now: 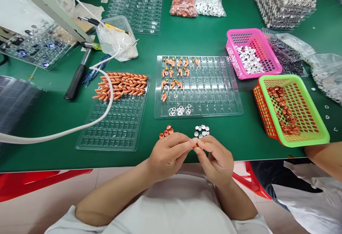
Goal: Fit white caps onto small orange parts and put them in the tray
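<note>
My left hand [169, 155] and my right hand [217, 159] meet at the table's near edge, fingertips pinched together. Between them shows a bit of a small copper-orange cap [197, 146], mostly hidden by the fingers. Just beyond my left hand lies a small group of copper-orange round caps [166, 131]. Several small white discs [202, 131] lie beyond my right hand. Farther out, a clear compartment tray [213, 102] holds several orange curved parts [171, 72] in its left compartments and white rings [180, 110] along its near row.
Left, another clear tray [114, 130] carries stacked orange tubes [123, 84]; a white cable [107, 111] crosses it. A hammer [76, 81] lies beyond. Right stand a pink basket [253, 32] of white pieces and a green basket [312, 120] of copper-orange caps. Another person's arm [327, 157] rests nearby.
</note>
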Tool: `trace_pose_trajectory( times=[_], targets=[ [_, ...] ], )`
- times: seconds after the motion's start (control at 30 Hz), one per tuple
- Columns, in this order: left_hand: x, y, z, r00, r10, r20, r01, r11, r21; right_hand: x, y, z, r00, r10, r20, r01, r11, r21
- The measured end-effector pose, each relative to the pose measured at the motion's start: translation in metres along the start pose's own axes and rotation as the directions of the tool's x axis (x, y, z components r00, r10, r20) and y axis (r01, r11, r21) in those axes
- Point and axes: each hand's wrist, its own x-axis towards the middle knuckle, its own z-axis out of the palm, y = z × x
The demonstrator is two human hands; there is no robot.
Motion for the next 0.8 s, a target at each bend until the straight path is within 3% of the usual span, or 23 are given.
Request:
trace_pose_trajectory(
  times=[0.27, 0.43, 0.63, 0.8],
  targets=[
    [-0.001, -0.002, 0.003, 1.000, -0.020, -0.015, 0.021, 0.997, 0.075, -0.006, 0.002, 0.004, 0.982, 0.183, -0.039, -0.180, 0.981, 0.073],
    [0.000, 0.000, 0.003, 0.998, -0.063, -0.016, 0.063, 0.997, 0.049, -0.003, 0.001, -0.005, 0.950, 0.297, 0.101, -0.303, 0.952, 0.047],
    [0.000, 0.001, 0.005, 0.998, -0.064, -0.021, 0.065, 0.998, 0.024, 0.009, -0.001, -0.014, 0.933, 0.150, 0.327, -0.098, 0.980, -0.170],
    [-0.002, 0.000, 0.006, 0.998, -0.066, -0.017, 0.066, 0.997, 0.039, 0.011, -0.001, -0.012, 0.928, 0.090, 0.362, -0.001, 0.971, -0.238]
  ],
)
